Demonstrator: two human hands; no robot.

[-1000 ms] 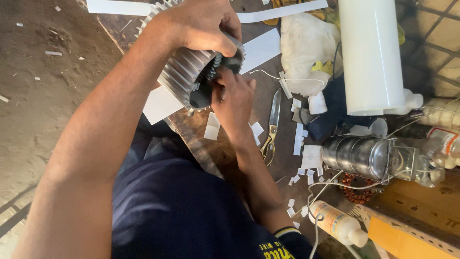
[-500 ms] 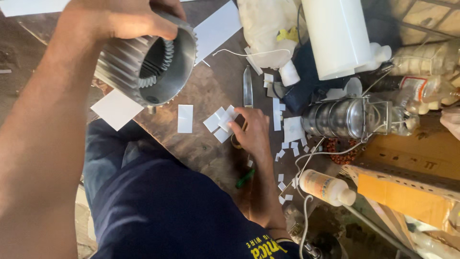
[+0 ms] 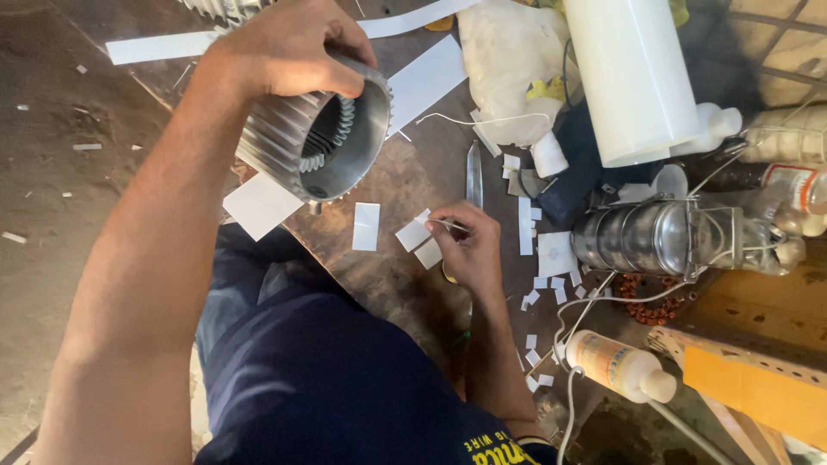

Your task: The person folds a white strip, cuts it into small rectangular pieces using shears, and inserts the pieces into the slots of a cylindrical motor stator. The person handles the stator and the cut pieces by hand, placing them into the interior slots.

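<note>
My left hand grips the top rim of a finned grey metal motor housing, held tilted above the wooden board with its open end facing me. Slotted laminations show inside the bore. My right hand rests on the board and pinches a small white paper slip between thumb and fingers. Two more white slips lie just left of that hand. A pair of scissors lies on the board beyond it.
A large white roll stands at the back right. A metal cylinder with wires, a glue bottle, a copper coil, several paper scraps and larger white sheets lie about. Bare ground is on the left.
My right hand left the housing, dropped to the board and took hold of a paper slip. My left hand turned the housing so its open bore faces me.
</note>
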